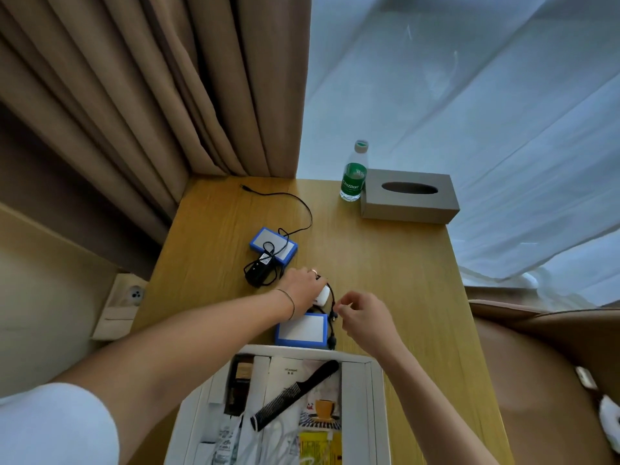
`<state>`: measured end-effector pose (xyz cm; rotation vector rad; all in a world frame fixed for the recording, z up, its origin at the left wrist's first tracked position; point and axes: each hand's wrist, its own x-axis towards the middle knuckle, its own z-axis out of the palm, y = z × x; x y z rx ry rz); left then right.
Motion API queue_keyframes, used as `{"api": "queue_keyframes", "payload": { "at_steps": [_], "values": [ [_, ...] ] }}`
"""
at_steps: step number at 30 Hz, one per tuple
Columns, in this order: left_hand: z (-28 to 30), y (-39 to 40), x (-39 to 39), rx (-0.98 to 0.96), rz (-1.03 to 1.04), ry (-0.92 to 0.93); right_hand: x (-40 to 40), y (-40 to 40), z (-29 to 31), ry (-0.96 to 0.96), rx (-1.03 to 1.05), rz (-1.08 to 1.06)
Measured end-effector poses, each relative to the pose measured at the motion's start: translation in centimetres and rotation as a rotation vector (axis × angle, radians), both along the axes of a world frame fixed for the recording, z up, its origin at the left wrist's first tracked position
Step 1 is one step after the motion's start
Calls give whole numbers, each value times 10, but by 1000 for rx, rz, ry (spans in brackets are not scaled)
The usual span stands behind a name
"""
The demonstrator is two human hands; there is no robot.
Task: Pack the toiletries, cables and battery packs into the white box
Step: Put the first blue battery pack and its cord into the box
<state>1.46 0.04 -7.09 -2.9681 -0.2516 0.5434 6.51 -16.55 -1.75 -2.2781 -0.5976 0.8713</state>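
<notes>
Wooden table (385, 263), seen from above. Left hand (302, 288): fingers curled down onto a small white charger plug (322, 295), closed on it. Right hand (364, 315): fingertips pinched together on a thin black cable (332, 308) that ran from the plug toward the viewer, its long axis roughly near-to-far, past the right edge of the near battery pack (302, 330).

Near battery pack: blue-edged, white-faced, lying flat just beyond the white box (377, 397). Far battery pack (273, 245): same kind, flat, turned diagonally, with a black adapter (258, 270) and its looped cord (295, 209) lying across it; the cord's free end pointed toward the far left corner.

White box, open, at the near edge: held a black comb (295, 394) lying diagonally, teeth toward the lower right, over printed sachets, white cable and a dark bottle.

Far right: green-labelled water bottle (354, 176), upright, touching a grey tissue box (409, 196).
</notes>
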Motion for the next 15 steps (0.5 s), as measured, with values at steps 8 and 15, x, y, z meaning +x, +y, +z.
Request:
{"api": "queue_keyframes", "payload": {
  "at_steps": [8,15],
  "values": [
    [22,10,-9,-328,314,-315,1,7,-3,-139,22,125],
    [74,14,-54,-518,551,-505,5,39,-10,-373,-194,694]
  ]
}}
